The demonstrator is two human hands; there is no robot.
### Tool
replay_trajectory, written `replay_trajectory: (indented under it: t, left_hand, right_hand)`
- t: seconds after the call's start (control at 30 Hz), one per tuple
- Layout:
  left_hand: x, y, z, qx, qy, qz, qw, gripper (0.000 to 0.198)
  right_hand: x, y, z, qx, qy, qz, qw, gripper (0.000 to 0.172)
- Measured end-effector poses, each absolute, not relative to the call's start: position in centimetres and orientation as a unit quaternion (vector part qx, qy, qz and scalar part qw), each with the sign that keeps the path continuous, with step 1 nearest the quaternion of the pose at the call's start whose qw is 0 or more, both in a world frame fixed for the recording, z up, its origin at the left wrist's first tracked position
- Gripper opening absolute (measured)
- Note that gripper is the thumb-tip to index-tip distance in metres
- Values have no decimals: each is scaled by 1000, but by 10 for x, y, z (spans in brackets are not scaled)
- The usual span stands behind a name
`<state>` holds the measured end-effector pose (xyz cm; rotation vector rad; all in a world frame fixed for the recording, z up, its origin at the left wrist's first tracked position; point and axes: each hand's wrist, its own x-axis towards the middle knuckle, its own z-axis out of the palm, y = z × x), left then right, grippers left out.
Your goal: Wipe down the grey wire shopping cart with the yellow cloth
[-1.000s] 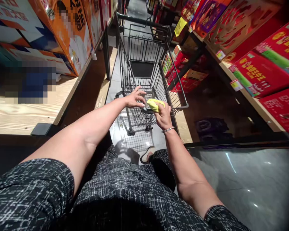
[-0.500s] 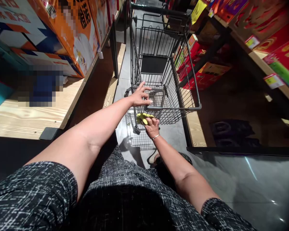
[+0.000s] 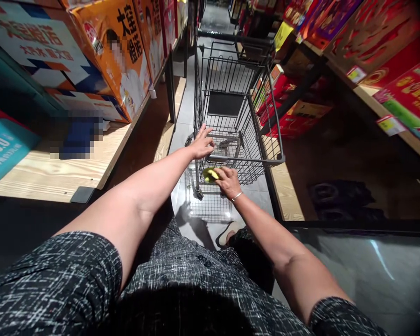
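Left hand point(image 3: 202, 145) up on the near rim of the shopping cart point(image 3: 273, 123), fingers spread loosely over the wire, likely steadying it. Right hand point(image 3: 228, 182) lower down, fingers closed around a yellow cloth point(image 3: 210, 175), pressing it against the cart's lower end wires. Red boxes point(image 3: 408, 95) shelved alongside

Dim aisle, lit from overhead: pale glare streaks lie on the glossy floor point(image 3: 371, 275) at lower right, and the cart point(image 3: 231, 116) casts a grid shadow just below it. Lower shelves at right sink into near black. Wide-lens bending curves the frame edges; corners darken. Pixelated patches sit at upper left.
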<state>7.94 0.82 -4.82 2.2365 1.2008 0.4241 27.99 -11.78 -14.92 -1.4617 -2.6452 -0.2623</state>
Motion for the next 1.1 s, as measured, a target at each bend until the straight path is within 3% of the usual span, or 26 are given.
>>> replay_trajectory:
  t: [0.13,0.23,0.3,0.47,0.6,0.7,0.93,1.1]
  left_hand:
    - [78,4,-41,831,459,138,282,27]
    - [75,1,-38,831,457,125,290,27]
    - [70,1,-38,833,454,121,292,28]
    - [53,7,-43,836,452,119,286,31]
    - [39,13,-48,835,454,122,287,32]
    - [32,15,-48,832,458,124,287,35]
    - [28,11,-30,842,479,64,242,38]
    - [44,-12,-15,872,467,38,143,45]
  right_hand:
    - [287,-111,-119,-514,-811,-201,195,33]
    - [281,-110,-129,-533,-788,-213,225,35]
    - [274,-114,-151,-537,-804,-171,192,31]
    - [266,-144,-221,-558,-830,9,-15,31]
    - [273,-160,-240,-581,-812,26,-49,31]
    - [278,-154,-224,-555,-832,-11,-1,30]
    - [282,-123,-139,-485,-811,-220,241,32]
    - [277,-119,-133,-509,-785,-240,259,36]
